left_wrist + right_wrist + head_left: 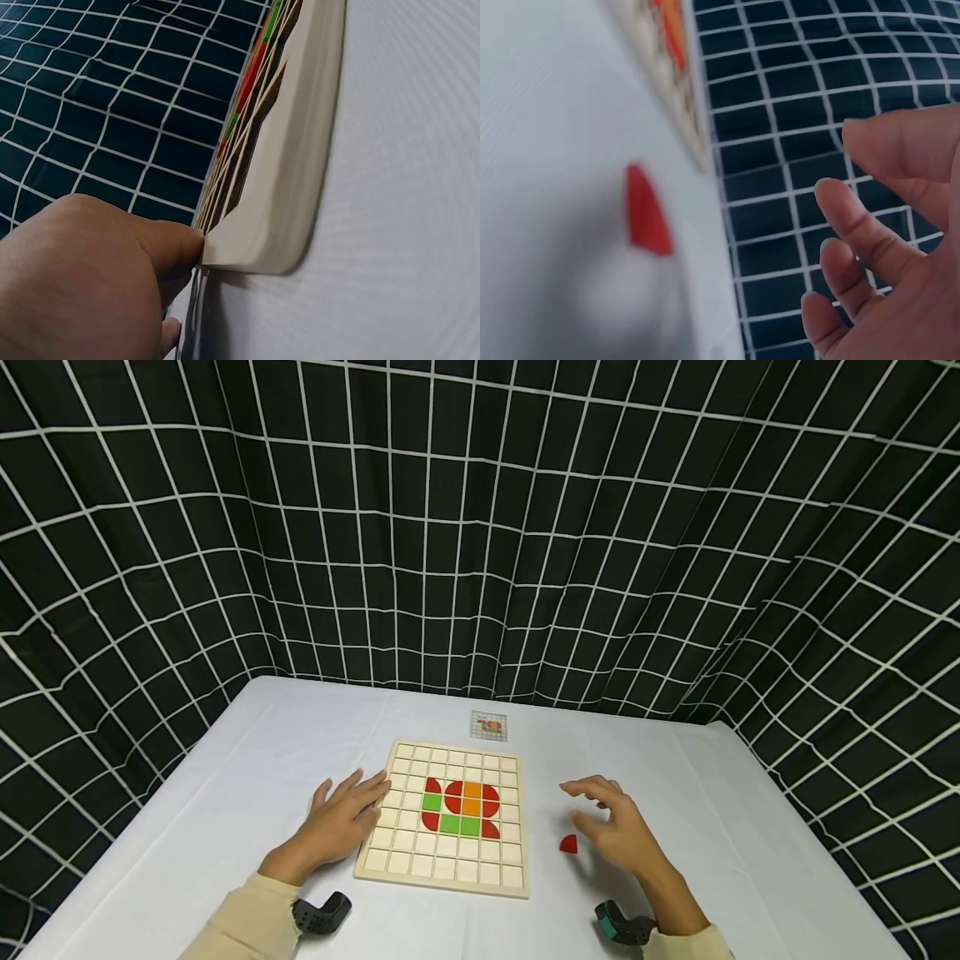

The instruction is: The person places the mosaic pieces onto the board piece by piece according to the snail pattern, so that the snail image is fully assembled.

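A wooden grid board [442, 877] lies on the white table, with red, green and orange tiles set in its middle cells. My left hand [341, 818] rests with outstretched fingers at the board's left edge; in the left wrist view, the thumb side of that hand [97, 277] meets the frame's corner [247, 247]. Right of the board, a single red quarter-circle tile [569, 844] lies on the cloth. Over the table beside this tile hovers my right hand [611, 822], fingers loosely bent and holding nothing. The right wrist view shows the red tile [646, 214] apart from the fingers.
Behind the board lies a small picture card [489, 726] with a coloured pattern on a grid. A black curtain [450, 527] with white grid lines hangs around the table [712, 827]. Each wrist wears a black device [322, 914].
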### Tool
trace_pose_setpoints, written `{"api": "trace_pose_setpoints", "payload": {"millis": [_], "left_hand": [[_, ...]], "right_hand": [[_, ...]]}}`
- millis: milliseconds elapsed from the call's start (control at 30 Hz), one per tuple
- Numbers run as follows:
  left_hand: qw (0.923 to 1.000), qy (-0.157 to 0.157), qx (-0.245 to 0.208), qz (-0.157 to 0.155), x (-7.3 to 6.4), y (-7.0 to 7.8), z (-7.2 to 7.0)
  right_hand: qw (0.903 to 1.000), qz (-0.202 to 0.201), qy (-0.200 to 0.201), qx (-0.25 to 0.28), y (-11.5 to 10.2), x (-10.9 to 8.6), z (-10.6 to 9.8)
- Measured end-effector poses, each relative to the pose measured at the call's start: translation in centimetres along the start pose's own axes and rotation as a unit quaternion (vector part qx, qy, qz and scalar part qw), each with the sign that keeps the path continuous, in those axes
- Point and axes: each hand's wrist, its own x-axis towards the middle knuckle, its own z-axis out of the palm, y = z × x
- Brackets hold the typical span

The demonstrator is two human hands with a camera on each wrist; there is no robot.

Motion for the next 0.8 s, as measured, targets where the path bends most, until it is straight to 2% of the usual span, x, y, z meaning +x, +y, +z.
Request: {"api": "trace_pose_setpoints", "payload": {"millis": [233,467,567,800], "left_hand": [[0.9999,0.002,-0.010,0.003,-0.1,0.1,-0.2],[0.9999,-0.003,-0.016,0.005,-0.1,0.1,0.2],[0.9999,-0.002,-0.013,0.006,-0.2,0.2,0.1],[0.9999,0.003,-0.008,0.011,-0.2,0.2,-0.3]], "right_hand": [[0.9997,-0.013,-0.022,0.004,1.6,-0.8,-0.1],[0.9978,0.042,-0.051,0.006,3.1,-1.8,0.1],[0.9961,0.051,-0.072,0.008,3.7,-2.1,0.1],[0.9924,0.030,-0.118,-0.018,4.0,-2.0,0.6]]}}
